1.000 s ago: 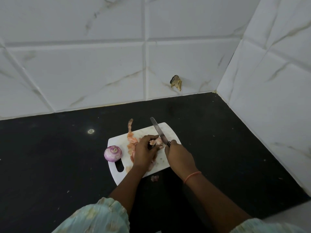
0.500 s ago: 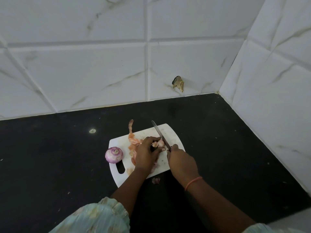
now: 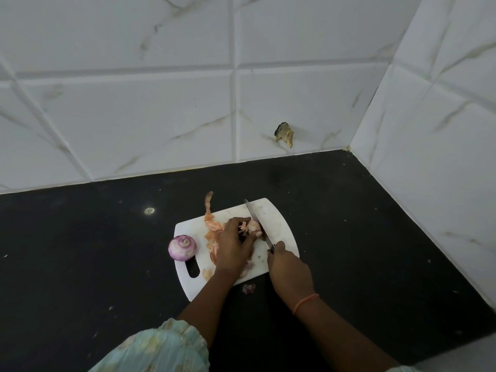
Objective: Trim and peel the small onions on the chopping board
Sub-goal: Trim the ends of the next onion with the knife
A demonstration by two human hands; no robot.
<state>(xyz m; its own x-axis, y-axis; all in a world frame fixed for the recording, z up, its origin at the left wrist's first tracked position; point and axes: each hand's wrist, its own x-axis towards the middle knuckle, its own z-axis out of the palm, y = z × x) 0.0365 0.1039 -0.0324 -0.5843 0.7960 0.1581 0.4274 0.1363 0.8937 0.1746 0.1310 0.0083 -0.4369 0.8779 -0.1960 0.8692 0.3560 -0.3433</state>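
A small pale pink onion with loose papery skin [image 3: 251,226] lies near the middle of the white plastic chopping board [image 3: 279,218], partly hidden. A round purple-and-white peeled onion [image 3: 182,247] sits at the board's left edge, cut face up, beside the handle slot. Orange-pink strips of peel [image 3: 210,224] lie on the board, one reaching past its far edge.

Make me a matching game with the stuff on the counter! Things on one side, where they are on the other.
Things:
1. knife
2. purple onion
3. long peel strip
4. small onion

Places:
A. at the chopping board's left edge
B. in the left hand
C. in the right hand
D. sticking off the board's far edge

Pairs: 1-C, 2-A, 3-D, 4-B
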